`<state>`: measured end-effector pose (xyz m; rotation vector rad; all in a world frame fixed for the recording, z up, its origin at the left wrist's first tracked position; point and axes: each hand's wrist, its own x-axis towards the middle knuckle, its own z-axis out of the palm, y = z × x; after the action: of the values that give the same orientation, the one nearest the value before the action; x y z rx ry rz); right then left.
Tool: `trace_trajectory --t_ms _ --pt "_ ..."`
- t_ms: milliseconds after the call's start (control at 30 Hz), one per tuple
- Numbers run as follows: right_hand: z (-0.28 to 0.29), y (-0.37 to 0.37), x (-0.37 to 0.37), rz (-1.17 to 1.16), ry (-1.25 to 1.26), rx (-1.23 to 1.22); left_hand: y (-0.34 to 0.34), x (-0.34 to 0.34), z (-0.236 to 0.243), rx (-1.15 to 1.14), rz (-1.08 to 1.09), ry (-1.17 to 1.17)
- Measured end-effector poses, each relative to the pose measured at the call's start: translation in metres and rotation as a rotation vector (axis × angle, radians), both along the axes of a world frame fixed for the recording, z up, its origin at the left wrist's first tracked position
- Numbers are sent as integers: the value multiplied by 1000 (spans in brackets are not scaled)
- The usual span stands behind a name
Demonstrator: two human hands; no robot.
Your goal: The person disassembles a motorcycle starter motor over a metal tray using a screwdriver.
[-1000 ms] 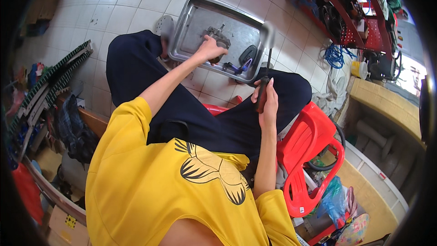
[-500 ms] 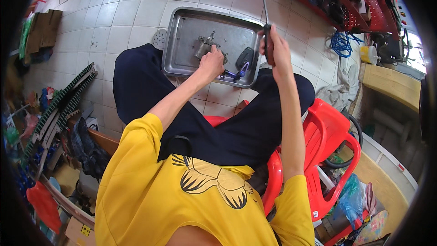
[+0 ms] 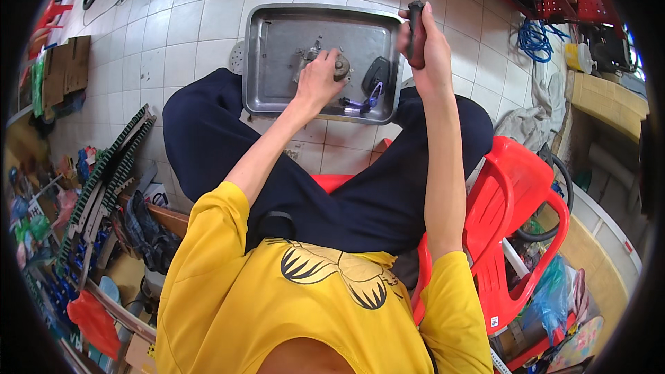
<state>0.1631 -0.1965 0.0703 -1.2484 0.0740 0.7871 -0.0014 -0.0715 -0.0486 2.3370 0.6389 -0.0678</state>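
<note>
A: What's changing?
B: R hand (image 3: 433,55) is rising fwd, now gripping the screwdriver (image 3: 417,36) by the tray's (image 3: 277,31) R rim, shaft pointing away.
A: And L hand (image 3: 318,82)?
B: Still curling over the metal part (image 3: 341,67) inside the tray, holding it; round face now showing.
A: Meaning?
B: Screwdriver isn't touching the part; prob. only L is handling it atm.

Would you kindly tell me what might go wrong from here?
The long screwdriver with a dark red and black handle, raised in the right hand, might hit the left hand if lowered carelessly. The grey metal part under the left hand might slide across the rectangular silver metal tray and knock the black rounded object.
</note>
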Motion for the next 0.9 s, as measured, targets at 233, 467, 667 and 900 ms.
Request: trace_trajectory --t_ms 233,467,667,900 --pt "-4 1 -4 15 -1 16 19 2 -12 -89 90 -116" --pt "-11 6 -9 15 55 -36 21 1 -1 -31 127 -25" --pt "-13 11 -13 19 75 -61 24 2 -7 48 92 -26" --pt "-71 26 -33 214 -336 -474 27 0 -12 -72 70 -70"
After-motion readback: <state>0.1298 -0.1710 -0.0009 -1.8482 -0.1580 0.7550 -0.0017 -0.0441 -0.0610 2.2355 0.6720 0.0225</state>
